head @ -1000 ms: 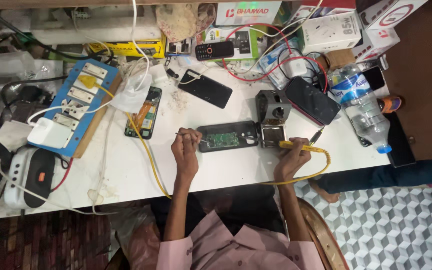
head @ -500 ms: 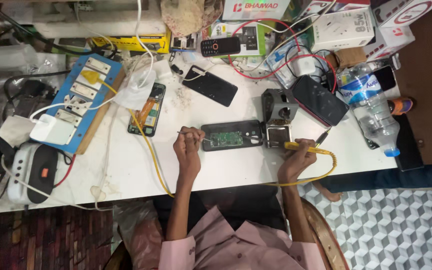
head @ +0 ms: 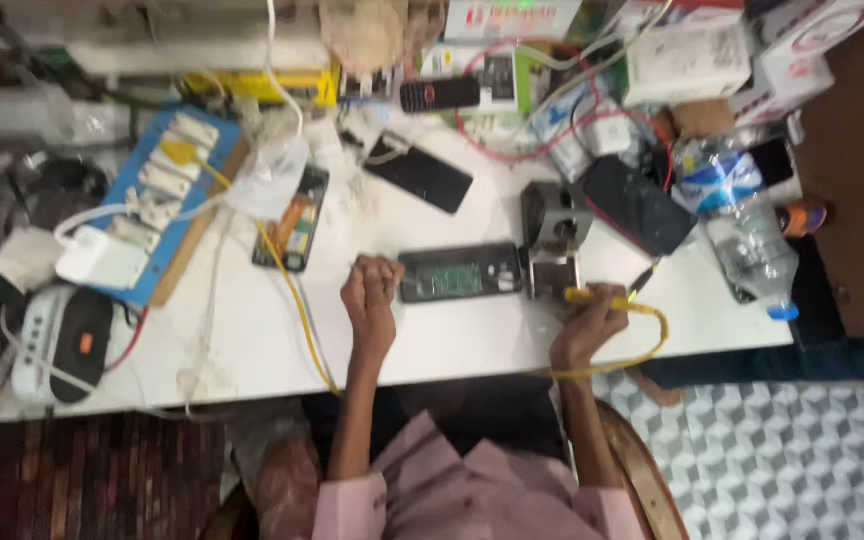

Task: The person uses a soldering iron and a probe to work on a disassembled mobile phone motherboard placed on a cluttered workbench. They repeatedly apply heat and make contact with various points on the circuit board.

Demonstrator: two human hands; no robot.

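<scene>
An opened dark phone (head: 460, 272) with its green board showing lies flat on the white table (head: 452, 340). My left hand (head: 372, 292) rests at the phone's left end, fingers curled around a thin tool that is blurred here. To the phone's right, my right hand (head: 586, 322) grips a yellow-handled iron (head: 604, 297), tip pointing toward a small grey metal block (head: 552, 274). The iron's yellow cable (head: 652, 345) loops round to the table's front edge.
A black phone (head: 420, 174) and another opened phone (head: 294, 218) lie behind. A blue switch board (head: 157, 205) and a white speaker (head: 57, 345) sit left. A plastic bottle (head: 742, 235), a dark phone (head: 637, 205), boxes and tangled wires crowd the back and right.
Both hands stay at the opened phone, with only small shifts. The view has drifted a little and is now blurred.
</scene>
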